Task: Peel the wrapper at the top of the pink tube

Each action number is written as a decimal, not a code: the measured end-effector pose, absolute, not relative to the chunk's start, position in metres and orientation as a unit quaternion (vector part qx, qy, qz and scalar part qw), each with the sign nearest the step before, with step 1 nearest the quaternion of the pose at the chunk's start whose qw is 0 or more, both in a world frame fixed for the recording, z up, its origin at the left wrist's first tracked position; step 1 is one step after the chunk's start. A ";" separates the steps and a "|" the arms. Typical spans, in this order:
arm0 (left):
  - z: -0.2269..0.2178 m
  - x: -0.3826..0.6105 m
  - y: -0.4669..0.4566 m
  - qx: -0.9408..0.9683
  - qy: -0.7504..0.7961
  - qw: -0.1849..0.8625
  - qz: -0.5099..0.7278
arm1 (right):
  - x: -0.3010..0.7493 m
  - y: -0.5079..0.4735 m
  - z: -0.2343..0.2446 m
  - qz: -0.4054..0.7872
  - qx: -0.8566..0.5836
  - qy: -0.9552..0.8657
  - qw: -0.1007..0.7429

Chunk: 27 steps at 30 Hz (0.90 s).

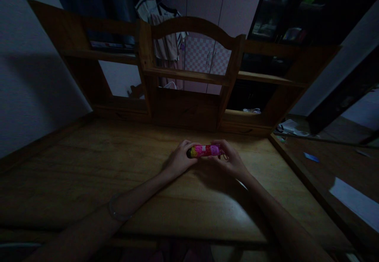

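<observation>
Both hands hold a small pink, red and purple tube-shaped item (204, 150) level above the wooden desktop; its exact kind is not plain in the dim light. It has a dark left end with a yellow patch beside it, and a cord loop (224, 156) hangs at the purple right end. My left hand (180, 157) is closed round the dark end, with fingers behind and thumb in front. Thumb and fingers of my right hand (229, 158) grip the purple end, close to the loop. A thin bracelet (114, 210) circles my left forearm.
The wooden desk (103, 163) has a raised shelf unit (189, 78) along its back edge. Clothes (167, 36) hang behind it. To the right, a lower brown surface (314, 175) bears a white sheet (355, 200) and a blue card (311, 157).
</observation>
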<state>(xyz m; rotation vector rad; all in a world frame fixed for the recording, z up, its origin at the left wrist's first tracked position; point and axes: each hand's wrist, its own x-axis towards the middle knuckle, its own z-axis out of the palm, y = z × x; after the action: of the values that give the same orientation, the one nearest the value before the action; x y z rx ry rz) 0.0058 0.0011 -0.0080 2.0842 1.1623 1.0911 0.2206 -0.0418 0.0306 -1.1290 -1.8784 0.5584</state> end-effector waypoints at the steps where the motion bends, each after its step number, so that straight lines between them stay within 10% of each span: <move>1: -0.008 0.006 0.001 0.769 0.426 0.259 0.400 | 0.222 -0.041 0.031 0.207 -0.450 -0.759 0.422; 27: 0.011 0.009 -0.017 0.815 0.381 0.242 0.363 | 0.227 -0.034 0.033 0.362 -0.502 -0.664 0.419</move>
<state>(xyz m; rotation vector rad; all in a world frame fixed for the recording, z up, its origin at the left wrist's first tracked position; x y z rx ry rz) 0.0090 -0.0174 0.0109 2.2296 1.0412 0.9919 0.2274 -0.0341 0.0329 -1.2594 -1.6644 0.9082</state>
